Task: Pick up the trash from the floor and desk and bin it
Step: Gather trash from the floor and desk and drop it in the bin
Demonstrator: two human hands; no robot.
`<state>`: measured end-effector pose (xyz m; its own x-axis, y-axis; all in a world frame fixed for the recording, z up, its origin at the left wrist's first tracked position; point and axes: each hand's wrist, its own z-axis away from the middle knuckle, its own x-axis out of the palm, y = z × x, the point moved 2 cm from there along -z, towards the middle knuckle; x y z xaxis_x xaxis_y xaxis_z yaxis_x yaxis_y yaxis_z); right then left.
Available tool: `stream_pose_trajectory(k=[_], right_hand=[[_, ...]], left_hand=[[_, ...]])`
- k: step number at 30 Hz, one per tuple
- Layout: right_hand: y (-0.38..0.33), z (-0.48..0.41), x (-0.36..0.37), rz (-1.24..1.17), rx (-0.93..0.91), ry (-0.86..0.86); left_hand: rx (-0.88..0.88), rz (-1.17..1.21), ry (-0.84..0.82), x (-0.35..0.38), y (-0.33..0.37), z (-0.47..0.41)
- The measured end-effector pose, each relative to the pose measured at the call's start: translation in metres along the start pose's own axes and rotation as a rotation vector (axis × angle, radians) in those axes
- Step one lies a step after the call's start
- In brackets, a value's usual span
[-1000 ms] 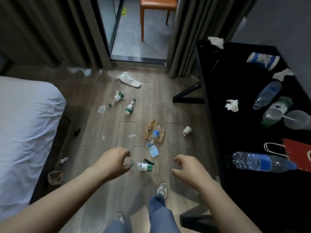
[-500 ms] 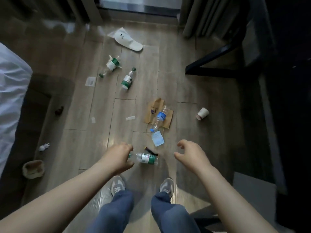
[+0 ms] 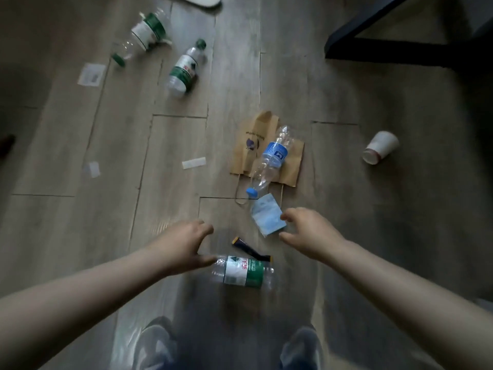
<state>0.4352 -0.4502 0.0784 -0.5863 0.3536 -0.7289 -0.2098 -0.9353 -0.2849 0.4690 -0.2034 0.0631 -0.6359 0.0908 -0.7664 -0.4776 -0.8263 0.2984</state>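
Both hands reach down over the wood floor (image 3: 80, 222), neither gripping anything. Left hand (image 3: 186, 244): fingers loosely curled and half spread, nothing in them. Its thumb tip sits right at the neck end of the nearest bottle (image 3: 242, 272) (touching or just short, can't tell, too blurred). That bottle has a green/white label and lies on its side just below and right of the left fingers, between the two hands. It's clear and looks empty.

Right hand (image 3: 312, 233): fingers relaxed in a loose claw, also holding nothing. Fingertips are at the right corner of a pale blue packet (image 3: 266, 217); contact unclear. A dark wrapper (image 3: 250, 249) w/ yellow ends lies between the two thumbs, just beyond the nearest bottle.

Beyond the right fingers a blue-label bottle (image 3: 269, 158) lies across a flat brown paper bag (image 3: 248, 145), blue cap toward the hands, looks empty. Well off to the right of them is a paper cup (image 3: 380, 146) on its side; its inside can't be read.

Far beyond the left fingers: 2 more green-label bottles on their sides, one near (image 3: 185, 68), one farther (image 3: 149, 33), w/ pale paper scraps (image 3: 194, 163) on the floor around
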Motion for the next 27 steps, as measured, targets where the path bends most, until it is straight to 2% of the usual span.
stream_pose_trajectory(k=[3,7,13,21,27], right_hand=[[0.017,-0.044,0.028,0.074,-0.06,0.043],[0.029,-0.071,0.049,0.096,-0.106,0.112],[0.029,-0.049,0.061,0.096,-0.108,0.12],[0.037,-0.048,0.084,0.034,-0.117,0.105],[0.038,-0.045,0.093,0.067,-0.141,0.064]], left_hand=[[0.059,-0.025,0.086,0.027,-0.016,-0.039],[0.131,0.005,0.111,0.057,-0.015,-0.052],[0.126,0.007,0.058,0.064,0.0,-0.027],[0.154,-0.174,-0.033,0.075,0.0,-0.039],[0.146,-0.196,-0.069,0.083,-0.002,-0.043]])
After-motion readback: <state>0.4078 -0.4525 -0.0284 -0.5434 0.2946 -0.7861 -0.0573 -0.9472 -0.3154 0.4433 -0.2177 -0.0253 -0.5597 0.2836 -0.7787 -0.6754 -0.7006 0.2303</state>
